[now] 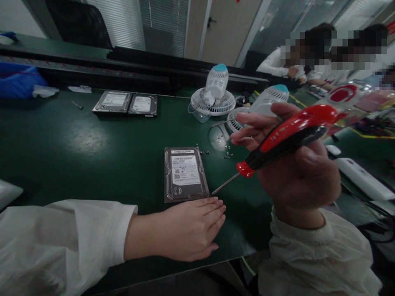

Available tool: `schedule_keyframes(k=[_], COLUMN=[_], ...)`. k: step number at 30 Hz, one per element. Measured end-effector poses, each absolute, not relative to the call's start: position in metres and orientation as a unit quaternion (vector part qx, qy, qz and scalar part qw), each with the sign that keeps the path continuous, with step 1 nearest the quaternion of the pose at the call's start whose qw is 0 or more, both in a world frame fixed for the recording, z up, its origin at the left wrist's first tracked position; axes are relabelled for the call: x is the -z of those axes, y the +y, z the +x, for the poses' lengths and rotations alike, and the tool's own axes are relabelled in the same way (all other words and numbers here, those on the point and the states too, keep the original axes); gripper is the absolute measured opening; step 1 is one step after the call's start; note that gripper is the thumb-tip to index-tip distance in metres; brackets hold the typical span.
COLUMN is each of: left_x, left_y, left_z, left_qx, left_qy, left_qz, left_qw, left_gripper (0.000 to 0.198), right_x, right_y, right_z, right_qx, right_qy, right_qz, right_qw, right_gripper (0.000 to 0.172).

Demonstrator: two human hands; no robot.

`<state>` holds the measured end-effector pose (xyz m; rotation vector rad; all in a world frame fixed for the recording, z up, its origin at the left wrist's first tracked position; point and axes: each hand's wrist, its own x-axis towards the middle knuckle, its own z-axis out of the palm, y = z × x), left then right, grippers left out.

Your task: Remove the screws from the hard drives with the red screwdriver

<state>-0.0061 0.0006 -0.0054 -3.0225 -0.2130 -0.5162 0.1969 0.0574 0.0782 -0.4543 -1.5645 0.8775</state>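
Observation:
A hard drive lies label-up on the dark green table. My left hand rests flat on the table against the drive's near edge, fingers stretched out together, holding nothing. My right hand is raised to the right of the drive and grips a red and black screwdriver. Its thin metal shaft slants down and its tip sits at the drive's near right corner. Several tiny screws lie loose on the table just beyond the drive.
Two more hard drives lie side by side at the back. Two small white fans with teal caps stand behind the screws. White devices lie at the right. Other people in white sit at the far right.

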Motion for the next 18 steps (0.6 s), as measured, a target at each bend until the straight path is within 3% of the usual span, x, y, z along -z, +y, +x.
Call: schedule_keyframes(k=[4,7,12,18], left_x=[0.0037,0.0041,0.0056,0.005], left_y=[0.0008,0.0009,0.0006,0.0011], left_z=[-0.0058,-0.0058,-0.0059,-0.0055], left_qx=[0.161,0.166,0.173,0.175], left_qy=[-0.066,-0.064,-0.066,-0.067], left_qz=[-0.984,-0.984,-0.983,-0.982], left_qw=[0.032,0.021,0.013,0.026], left_gripper=[0.056,0.056,0.056,0.055], right_x=[-0.0719,-0.0715,-0.076,-0.0728], right_y=[0.0582,0.061,0.0627,0.0625], right_z=[0.1934,0.1937,0.1979,0.1926], right_qx=[-0.268,-0.285,-0.379,-0.263], right_qy=[-0.667,-0.652,-0.653,-0.649], right_qz=[-0.213,-0.207,-0.204,-0.194], right_qw=[0.661,0.672,0.624,0.687], right_gripper=[0.028,0.021,0.049,0.028])
